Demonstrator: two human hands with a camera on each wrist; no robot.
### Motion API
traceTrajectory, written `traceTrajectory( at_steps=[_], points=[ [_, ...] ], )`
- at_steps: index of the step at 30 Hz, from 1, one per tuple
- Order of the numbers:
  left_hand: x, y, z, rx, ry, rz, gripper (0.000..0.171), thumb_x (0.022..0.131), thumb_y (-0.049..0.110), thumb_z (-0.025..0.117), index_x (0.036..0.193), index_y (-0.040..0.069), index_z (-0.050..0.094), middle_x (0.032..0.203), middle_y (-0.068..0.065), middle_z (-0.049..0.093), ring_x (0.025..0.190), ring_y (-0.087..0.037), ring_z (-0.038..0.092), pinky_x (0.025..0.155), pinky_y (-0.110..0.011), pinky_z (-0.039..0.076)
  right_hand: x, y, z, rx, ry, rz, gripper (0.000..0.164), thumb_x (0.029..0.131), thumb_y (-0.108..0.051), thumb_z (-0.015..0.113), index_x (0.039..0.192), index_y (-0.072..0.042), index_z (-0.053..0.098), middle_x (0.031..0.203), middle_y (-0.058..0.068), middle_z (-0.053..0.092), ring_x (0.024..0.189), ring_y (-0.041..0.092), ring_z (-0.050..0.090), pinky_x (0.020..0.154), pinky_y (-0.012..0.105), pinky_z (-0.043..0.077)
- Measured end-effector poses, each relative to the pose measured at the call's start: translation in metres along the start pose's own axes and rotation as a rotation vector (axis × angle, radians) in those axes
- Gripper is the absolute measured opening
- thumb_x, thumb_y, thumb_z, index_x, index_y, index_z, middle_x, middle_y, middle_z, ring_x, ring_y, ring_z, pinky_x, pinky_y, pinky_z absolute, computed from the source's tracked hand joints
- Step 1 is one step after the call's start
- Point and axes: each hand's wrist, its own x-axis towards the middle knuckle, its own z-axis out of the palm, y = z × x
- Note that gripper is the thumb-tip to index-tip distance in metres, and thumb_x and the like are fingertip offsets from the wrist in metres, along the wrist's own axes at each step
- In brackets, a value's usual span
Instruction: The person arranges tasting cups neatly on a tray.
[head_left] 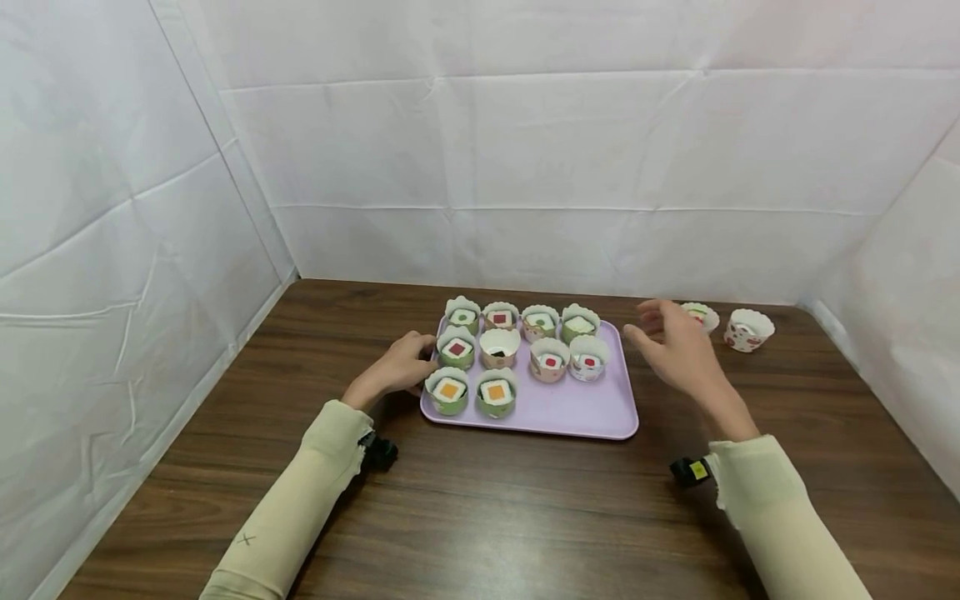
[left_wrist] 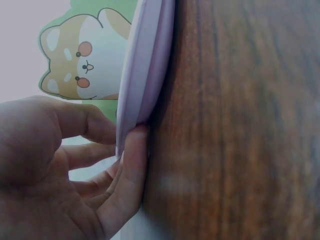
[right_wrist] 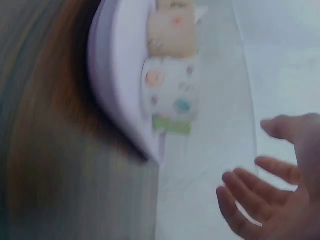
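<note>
A lilac tray (head_left: 577, 408) lies on the wooden table, bearing several scalloped paper cups with small sushi-like pieces inside. My left hand (head_left: 397, 364) pinches the tray's left rim, its fingers on both sides of that rim in the left wrist view. Close to this hand, a green cup (left_wrist: 107, 55) shows a cartoon dog face. Beyond the tray's right end, my right hand (head_left: 678, 350) hovers with fingers spread and nothing held. One patterned cup (head_left: 697, 315) is partly hidden behind it. Two front cups hold orange-centred pieces; a peach cup (head_left: 499, 342) shows only something dark inside.
Another white patterned cup (head_left: 747, 330) stands on the table (head_left: 510, 500) at the far right. White cloth walls (head_left: 555, 150) enclose the table's back and sides. Two red-centred cups sit toward the tray's right half.
</note>
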Motion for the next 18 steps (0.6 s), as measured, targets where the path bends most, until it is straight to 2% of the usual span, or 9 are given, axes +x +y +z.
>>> traceTrajectory(
  at_steps=[3,9,12,18],
  points=[
    [0.001,0.001,0.0,-0.005,0.003,0.004,0.036,0.099,0.009,0.055,0.132,-0.004,0.058,0.129,-0.026,0.047,0.094,-0.031,0.061,0.058,-0.031,0.063,0.0,0.015,-0.007,-0.063,0.047,0.054,0.049,0.102,-0.028,0.063,0.136,0.006,0.055,0.129,0.032,0.058,0.112,0.048,0.061,0.092,0.063,0.052],
    [0.001,0.001,0.001,-0.009,0.006,0.012,0.035,0.099,0.009,0.056,0.131,-0.004,0.059,0.127,-0.026,0.048,0.097,-0.032,0.061,0.058,-0.032,0.063,0.005,0.039,-0.017,-0.088,0.079,0.162,0.057,0.101,-0.028,0.061,0.145,0.006,0.048,0.148,0.038,0.038,0.135,0.058,0.037,0.106,0.073,0.034],
    [0.001,0.001,0.001,-0.011,0.002,0.02,0.036,0.098,0.01,0.056,0.131,-0.004,0.059,0.127,-0.026,0.048,0.095,-0.032,0.061,0.058,-0.031,0.063,0.008,0.047,-0.021,-0.104,0.079,0.205,0.06,0.1,-0.027,0.061,0.147,0.006,0.045,0.152,0.038,0.034,0.138,0.059,0.033,0.109,0.073,0.032],
    [0.0,0.001,0.002,-0.002,0.006,0.015,0.037,0.099,0.009,0.055,0.133,-0.004,0.058,0.128,-0.026,0.048,0.093,-0.032,0.061,0.057,-0.03,0.063,0.014,0.055,-0.025,-0.161,0.044,0.269,0.064,0.098,-0.028,0.059,0.15,0.006,0.042,0.154,0.038,0.031,0.137,0.059,0.034,0.105,0.074,0.035]
  ],
)
